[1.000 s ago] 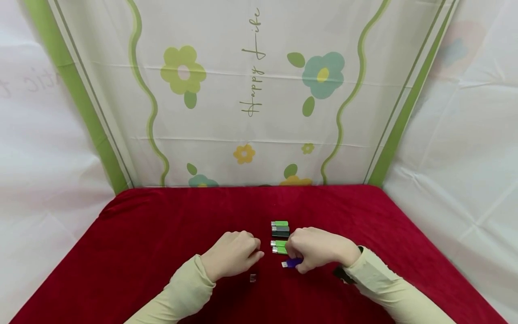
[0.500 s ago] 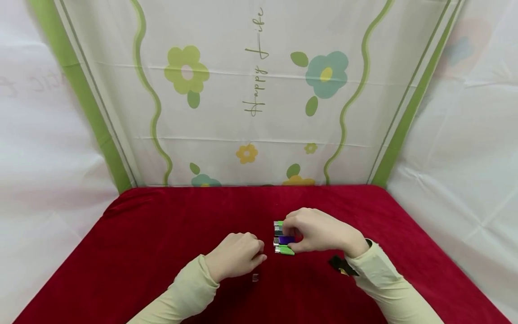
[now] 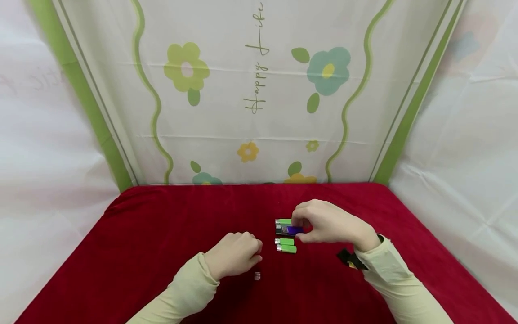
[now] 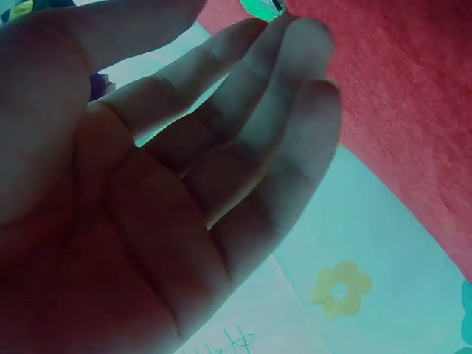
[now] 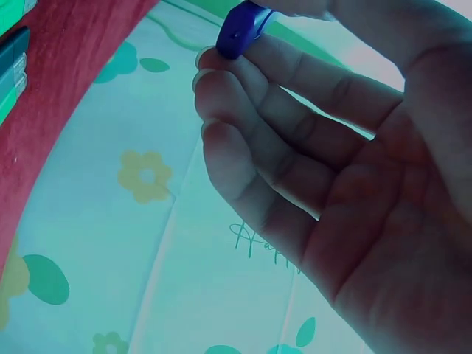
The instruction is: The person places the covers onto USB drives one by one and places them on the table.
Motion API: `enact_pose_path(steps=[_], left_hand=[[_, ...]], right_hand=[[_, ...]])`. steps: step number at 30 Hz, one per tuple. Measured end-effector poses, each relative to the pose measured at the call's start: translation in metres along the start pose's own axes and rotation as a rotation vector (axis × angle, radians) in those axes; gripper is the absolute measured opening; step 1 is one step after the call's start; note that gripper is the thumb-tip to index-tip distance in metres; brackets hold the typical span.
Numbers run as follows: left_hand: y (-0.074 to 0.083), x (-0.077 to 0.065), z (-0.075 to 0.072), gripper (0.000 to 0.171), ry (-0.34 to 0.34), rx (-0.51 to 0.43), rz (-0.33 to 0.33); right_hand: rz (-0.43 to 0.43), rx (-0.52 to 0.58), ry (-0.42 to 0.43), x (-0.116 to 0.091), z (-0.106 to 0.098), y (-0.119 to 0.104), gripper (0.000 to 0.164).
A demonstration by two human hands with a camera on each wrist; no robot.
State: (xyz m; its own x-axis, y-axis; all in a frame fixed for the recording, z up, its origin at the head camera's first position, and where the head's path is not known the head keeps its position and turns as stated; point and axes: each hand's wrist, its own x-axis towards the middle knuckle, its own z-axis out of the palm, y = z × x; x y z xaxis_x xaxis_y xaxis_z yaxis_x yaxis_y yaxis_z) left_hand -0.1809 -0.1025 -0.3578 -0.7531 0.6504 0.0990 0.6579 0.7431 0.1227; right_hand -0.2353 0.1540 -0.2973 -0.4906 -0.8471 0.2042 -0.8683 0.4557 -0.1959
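Observation:
My right hand (image 3: 329,225) pinches a purple USB flash drive (image 3: 293,230) between thumb and fingers. Its metal plug points left, over a dark flash drive (image 3: 279,231) that is partly covered. In the right wrist view the purple drive's rounded end (image 5: 237,33) shows at the fingertips. Just behind lies a green flash drive (image 3: 284,222), partly behind the fingers. Nearer me, two green flash drives (image 3: 286,249) lie side by side. My left hand (image 3: 232,255) hovers to the left, fingers loosely bent, holding nothing. A small clear cap (image 3: 257,276) lies below it.
Red cloth (image 3: 182,211) covers the table. A white floral curtain (image 3: 218,112) stands behind it, and white fabric hangs at both sides. A black item (image 3: 351,259) hangs under the right wrist.
My right hand has carried the purple flash drive away from me, from the near end of the row, past the two green drives, to the dark drive. My left hand has barely moved.

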Motion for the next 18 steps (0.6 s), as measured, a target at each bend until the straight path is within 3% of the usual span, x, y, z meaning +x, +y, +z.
enact_pose_path(steps=[10, 18], left_hand=[[0.0036, -0.0008, 0.002, 0.028, -0.096, -0.035, 0.007], [0.0085, -0.0002, 0.0077, 0.022, -0.117, -0.006, 0.065]], right_hand=[[-0.013, -0.004, 0.02, -0.0015, -0.003, 0.0012, 0.015], [-0.01, -0.01, 0.03, -0.0048, -0.0059, 0.0002, 0.014]])
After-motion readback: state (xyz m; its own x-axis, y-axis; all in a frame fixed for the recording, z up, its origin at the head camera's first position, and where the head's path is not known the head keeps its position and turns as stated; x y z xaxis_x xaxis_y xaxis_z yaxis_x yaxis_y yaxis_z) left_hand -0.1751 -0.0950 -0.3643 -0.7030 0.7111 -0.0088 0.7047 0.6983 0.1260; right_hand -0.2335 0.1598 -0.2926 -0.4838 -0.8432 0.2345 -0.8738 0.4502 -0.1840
